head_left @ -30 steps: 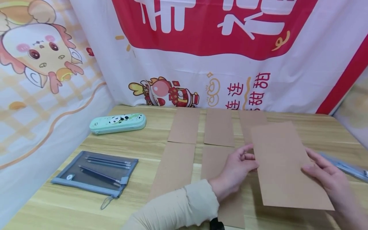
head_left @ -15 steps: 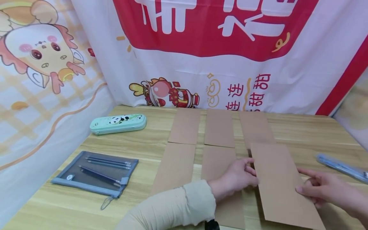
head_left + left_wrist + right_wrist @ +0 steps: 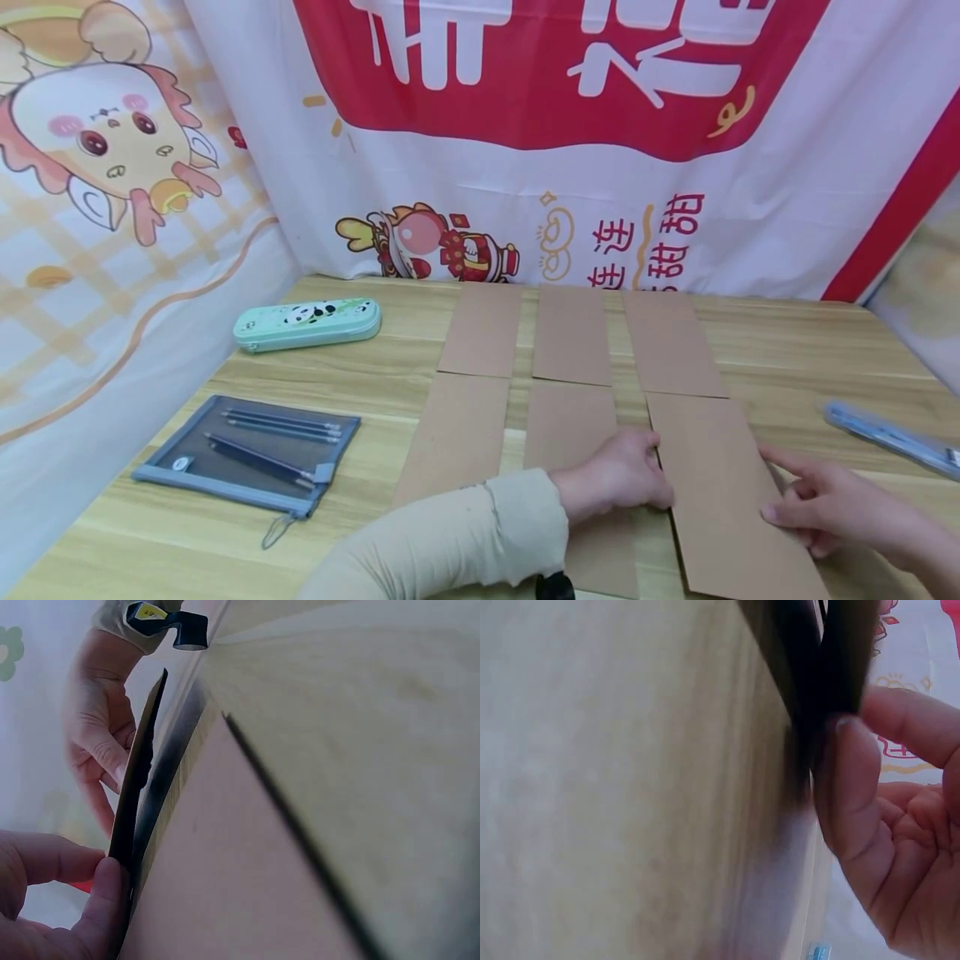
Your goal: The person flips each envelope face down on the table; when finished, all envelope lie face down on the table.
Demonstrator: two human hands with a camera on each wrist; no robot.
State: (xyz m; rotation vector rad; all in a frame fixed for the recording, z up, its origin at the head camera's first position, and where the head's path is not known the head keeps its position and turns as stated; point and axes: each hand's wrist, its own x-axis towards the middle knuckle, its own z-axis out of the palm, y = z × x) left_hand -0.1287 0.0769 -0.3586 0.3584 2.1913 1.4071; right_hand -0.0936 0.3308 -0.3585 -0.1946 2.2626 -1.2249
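Note:
A rectangular brown cardboard sheet (image 3: 723, 492) lies low over the table at the front right, its far edge meeting another brown sheet (image 3: 675, 343). My left hand (image 3: 618, 473) pinches its left edge between thumb and finger, as the left wrist view also shows, where the tilted sheet (image 3: 139, 765) appears edge-on. At the opposite edge, my right hand (image 3: 828, 498) pinches it between thumb and fingers. In the right wrist view this hand (image 3: 904, 802) holds the dark, shadowed sheet edge above the wood. Under my left forearm, part of the middle front sheet (image 3: 570, 425) is hidden.
More brown sheets (image 3: 480, 329) lie in two rows on the wooden table (image 3: 810, 350). Left are a mint pencil case (image 3: 307, 323) with pandas and a grey mesh zip pouch (image 3: 247, 454) holding several pencils. A slim blue item (image 3: 888, 437) lies far right. Printed cloth hangs behind.
Both hands have lowered the held sheet toward me and down to the table, uncovering the sheet behind it. The right hand has moved down the right side; the pouch and case have stayed put.

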